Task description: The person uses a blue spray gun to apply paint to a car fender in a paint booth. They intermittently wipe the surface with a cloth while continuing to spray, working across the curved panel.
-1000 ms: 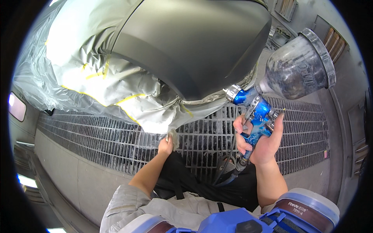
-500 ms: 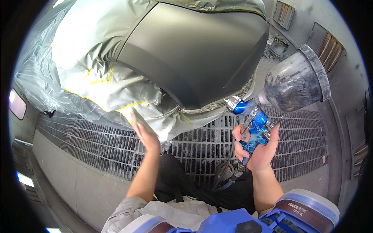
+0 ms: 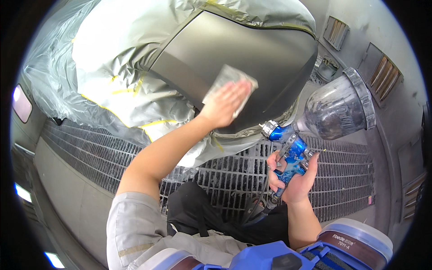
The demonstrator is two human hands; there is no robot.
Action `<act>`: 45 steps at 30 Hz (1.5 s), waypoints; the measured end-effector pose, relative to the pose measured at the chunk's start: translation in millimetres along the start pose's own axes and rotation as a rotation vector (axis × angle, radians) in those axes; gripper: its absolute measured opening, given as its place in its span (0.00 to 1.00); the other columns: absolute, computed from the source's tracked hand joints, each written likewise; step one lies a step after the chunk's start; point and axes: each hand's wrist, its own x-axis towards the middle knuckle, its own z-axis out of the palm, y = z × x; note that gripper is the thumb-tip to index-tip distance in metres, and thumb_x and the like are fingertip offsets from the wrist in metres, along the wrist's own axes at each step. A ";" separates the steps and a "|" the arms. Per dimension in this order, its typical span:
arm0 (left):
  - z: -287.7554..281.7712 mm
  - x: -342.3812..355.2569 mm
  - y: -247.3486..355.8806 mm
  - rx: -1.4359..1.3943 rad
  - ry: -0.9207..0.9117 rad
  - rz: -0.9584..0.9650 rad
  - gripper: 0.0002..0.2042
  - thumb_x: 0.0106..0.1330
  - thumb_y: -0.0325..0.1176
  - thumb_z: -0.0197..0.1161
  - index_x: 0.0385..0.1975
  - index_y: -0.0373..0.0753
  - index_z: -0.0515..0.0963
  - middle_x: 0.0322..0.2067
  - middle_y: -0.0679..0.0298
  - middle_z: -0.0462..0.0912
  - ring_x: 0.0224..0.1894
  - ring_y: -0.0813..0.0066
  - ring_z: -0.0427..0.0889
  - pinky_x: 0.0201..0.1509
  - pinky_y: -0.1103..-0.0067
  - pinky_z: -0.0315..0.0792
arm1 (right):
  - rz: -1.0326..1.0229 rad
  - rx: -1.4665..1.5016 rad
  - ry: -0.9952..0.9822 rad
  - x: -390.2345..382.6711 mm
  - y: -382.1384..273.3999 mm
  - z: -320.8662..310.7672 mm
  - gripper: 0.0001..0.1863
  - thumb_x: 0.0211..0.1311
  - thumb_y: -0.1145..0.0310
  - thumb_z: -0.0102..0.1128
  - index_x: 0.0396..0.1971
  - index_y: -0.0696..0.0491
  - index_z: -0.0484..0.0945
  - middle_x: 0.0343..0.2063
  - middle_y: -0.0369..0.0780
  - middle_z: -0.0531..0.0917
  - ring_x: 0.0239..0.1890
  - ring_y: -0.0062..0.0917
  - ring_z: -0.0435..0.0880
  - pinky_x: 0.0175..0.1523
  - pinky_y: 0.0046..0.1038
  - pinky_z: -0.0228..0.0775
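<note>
A pale, folded wiping cloth (image 3: 230, 75) lies against the dark grey, matte car body panel (image 3: 256, 49). My left hand (image 3: 222, 108) is flat on the cloth, fingers stretched out, holding it to the panel's lower middle. On the right, my right hand (image 3: 298, 185) is wrapped round the handle of a blue spray gun (image 3: 292, 150). Its nozzle points left, below the panel's lower right edge, apart from it. A large, smeared translucent paint cup (image 3: 335, 109) sits on the gun, tilted up to the right. A hose runs down from the handle.
Pale masking film (image 3: 112, 49) with yellow tape wraps the car around the panel. Beneath is a metal floor grating (image 3: 225, 175). A bucket (image 3: 327, 67) stands at the far right by the vented wall (image 3: 384, 74). A blue respirator (image 3: 270, 256) shows at the lower edge.
My left hand has moved up and right with the cloth, from beside the masking film onto the panel. The spray gun stays in my right hand, nearly unmoved. The view has shifted slightly.
</note>
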 end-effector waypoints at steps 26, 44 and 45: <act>-136.5 -110.9 168.7 -2.620 -0.062 -0.452 0.10 0.72 0.32 0.71 0.44 0.31 0.84 0.39 0.67 0.85 0.41 0.84 0.80 0.46 0.82 0.74 | -0.077 0.003 0.004 -3.6 -33.9 92.2 0.51 0.70 0.23 0.25 0.53 0.63 0.70 0.37 0.46 0.78 0.14 0.21 0.66 0.19 0.26 0.62; -165.7 -108.7 144.8 -2.489 -0.060 -0.454 0.10 0.68 0.29 0.75 0.43 0.29 0.86 0.44 0.61 0.88 0.44 0.80 0.84 0.50 0.79 0.78 | -0.216 -0.007 0.094 -17.3 -52.3 120.9 0.51 0.72 0.25 0.24 0.53 0.66 0.69 0.38 0.48 0.78 0.14 0.20 0.67 0.19 0.25 0.64; -166.1 -106.9 145.7 -2.511 -0.043 -0.441 0.11 0.68 0.30 0.75 0.43 0.29 0.86 0.44 0.61 0.88 0.44 0.79 0.84 0.50 0.79 0.78 | -0.212 -0.031 0.095 -18.2 -54.1 121.4 0.51 0.71 0.25 0.24 0.52 0.66 0.69 0.38 0.48 0.78 0.14 0.21 0.67 0.19 0.25 0.64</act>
